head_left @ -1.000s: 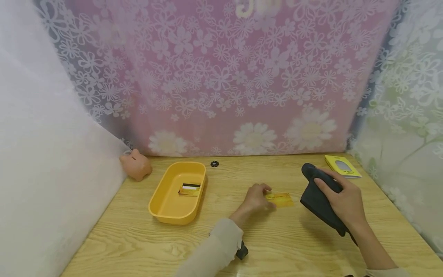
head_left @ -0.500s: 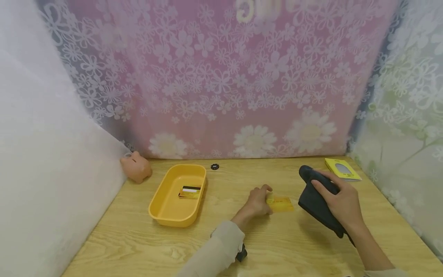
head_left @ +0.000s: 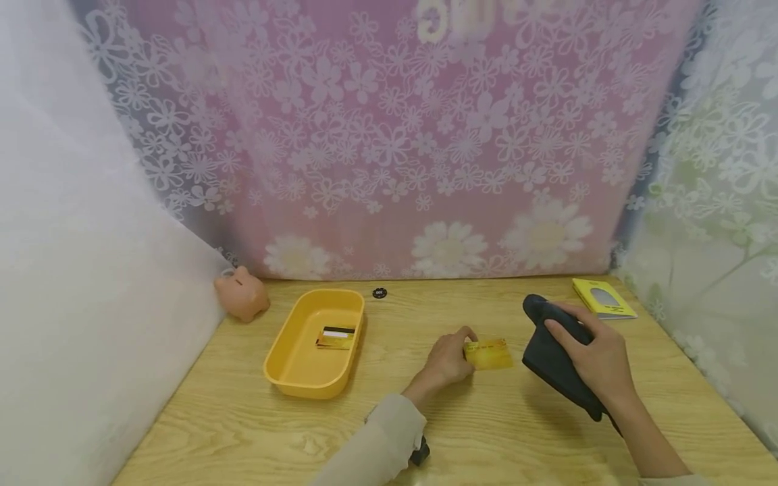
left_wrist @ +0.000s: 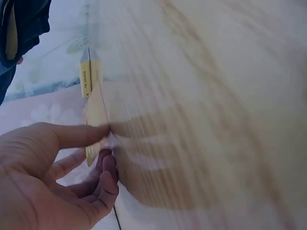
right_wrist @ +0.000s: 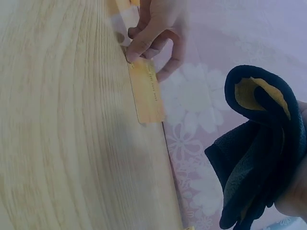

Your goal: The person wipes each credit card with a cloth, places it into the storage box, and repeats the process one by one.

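My left hand pinches the left end of a yellow bank card between thumb and fingers, with embossed digits facing up. In the left wrist view the card is tilted and looks raised off the wooden table. In the head view my right hand grips a folded dark cloth above the table, right of the card. The right wrist view shows the cloth's yellow inner side at the fold; most of that hand is hidden behind it.
A yellow tray with several cards inside stands to the left. Behind it are a piggy bank and a black round chip. A yellow box lies back right. Curtains bound the table.
The card lay flat by my left fingers; now it is pinched and its face tilts up from the table. My right hand and the cloth have hardly moved.
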`<action>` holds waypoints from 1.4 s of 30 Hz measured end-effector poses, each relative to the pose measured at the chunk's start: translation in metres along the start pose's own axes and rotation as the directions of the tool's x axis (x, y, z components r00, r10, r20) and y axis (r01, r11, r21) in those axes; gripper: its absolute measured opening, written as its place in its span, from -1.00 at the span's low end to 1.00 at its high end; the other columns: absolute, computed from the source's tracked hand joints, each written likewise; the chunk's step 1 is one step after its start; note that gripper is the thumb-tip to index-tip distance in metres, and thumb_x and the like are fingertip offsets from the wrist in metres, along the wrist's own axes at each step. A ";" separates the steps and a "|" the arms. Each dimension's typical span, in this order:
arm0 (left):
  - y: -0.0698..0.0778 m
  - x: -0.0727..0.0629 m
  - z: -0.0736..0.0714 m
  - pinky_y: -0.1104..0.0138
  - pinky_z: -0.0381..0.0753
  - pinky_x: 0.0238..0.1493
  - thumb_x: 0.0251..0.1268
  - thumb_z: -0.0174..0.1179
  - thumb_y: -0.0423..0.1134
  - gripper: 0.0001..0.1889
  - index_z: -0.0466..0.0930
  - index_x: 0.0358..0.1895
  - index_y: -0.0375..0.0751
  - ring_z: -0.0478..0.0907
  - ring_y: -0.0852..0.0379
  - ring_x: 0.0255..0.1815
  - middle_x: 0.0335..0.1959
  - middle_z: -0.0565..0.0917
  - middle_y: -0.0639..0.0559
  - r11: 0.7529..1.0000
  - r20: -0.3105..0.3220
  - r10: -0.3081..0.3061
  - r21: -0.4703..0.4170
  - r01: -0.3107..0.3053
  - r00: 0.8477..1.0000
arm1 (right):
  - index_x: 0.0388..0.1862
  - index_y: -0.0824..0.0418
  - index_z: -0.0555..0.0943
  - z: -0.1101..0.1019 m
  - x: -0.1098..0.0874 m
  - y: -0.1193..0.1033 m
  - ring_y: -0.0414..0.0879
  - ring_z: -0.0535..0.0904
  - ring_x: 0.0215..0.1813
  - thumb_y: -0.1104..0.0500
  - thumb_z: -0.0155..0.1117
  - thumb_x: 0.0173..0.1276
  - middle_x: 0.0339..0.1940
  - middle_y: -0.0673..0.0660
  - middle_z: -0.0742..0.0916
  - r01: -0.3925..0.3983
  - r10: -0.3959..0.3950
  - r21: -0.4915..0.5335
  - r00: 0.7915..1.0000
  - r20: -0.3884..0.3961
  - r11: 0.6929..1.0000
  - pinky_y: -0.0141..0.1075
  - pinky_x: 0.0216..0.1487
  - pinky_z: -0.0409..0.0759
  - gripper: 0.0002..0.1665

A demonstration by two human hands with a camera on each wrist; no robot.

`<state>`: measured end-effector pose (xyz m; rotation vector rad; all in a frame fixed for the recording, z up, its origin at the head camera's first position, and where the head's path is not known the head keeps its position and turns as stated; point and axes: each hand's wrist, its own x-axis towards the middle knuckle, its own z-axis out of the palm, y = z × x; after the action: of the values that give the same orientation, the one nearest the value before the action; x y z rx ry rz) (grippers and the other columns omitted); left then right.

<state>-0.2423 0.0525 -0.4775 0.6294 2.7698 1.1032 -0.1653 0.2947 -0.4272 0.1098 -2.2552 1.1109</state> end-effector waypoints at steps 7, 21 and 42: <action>-0.017 -0.004 -0.006 0.50 0.56 -0.57 0.33 0.22 -0.64 -0.48 0.57 0.33 -0.24 0.56 0.23 -0.59 -0.46 0.58 0.03 0.950 -0.012 0.007 -0.313 -0.011 1.000 | 0.28 -0.03 0.71 0.010 -0.002 -0.004 -0.52 0.60 -0.20 0.06 0.45 0.44 0.05 -0.42 0.66 -0.013 0.012 0.012 0.999 0.036 1.000 -0.57 -0.33 0.59 -0.56; -0.026 -0.021 -0.059 -0.08 0.80 -0.07 0.37 0.28 -0.56 -0.44 0.53 0.37 -0.03 0.77 -0.32 -0.22 -0.26 0.75 -0.27 0.748 -0.087 -0.042 -0.663 -0.026 0.995 | 0.31 -0.04 0.69 0.029 -0.001 -0.019 -0.52 0.60 -0.16 0.04 0.42 0.48 0.17 0.12 0.74 -0.020 0.018 0.038 0.997 0.069 0.999 -0.55 -0.29 0.63 -0.56; -0.012 -0.054 -0.110 0.06 0.82 -0.11 0.36 0.32 -0.52 -0.36 0.50 0.44 0.05 0.76 -0.15 -0.10 -0.04 0.73 -0.21 0.742 -0.201 0.045 -0.649 -0.168 0.978 | 0.28 -0.04 0.70 0.091 -0.004 -0.097 -0.10 0.73 0.02 0.27 0.48 0.38 0.18 0.01 0.75 0.196 -0.232 0.263 0.966 0.113 0.945 -0.49 -0.13 0.70 -0.49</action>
<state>-0.2229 -0.0479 -0.4087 0.6079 2.1987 2.1081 -0.1750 0.1645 -0.4040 0.5420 -2.1519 1.2957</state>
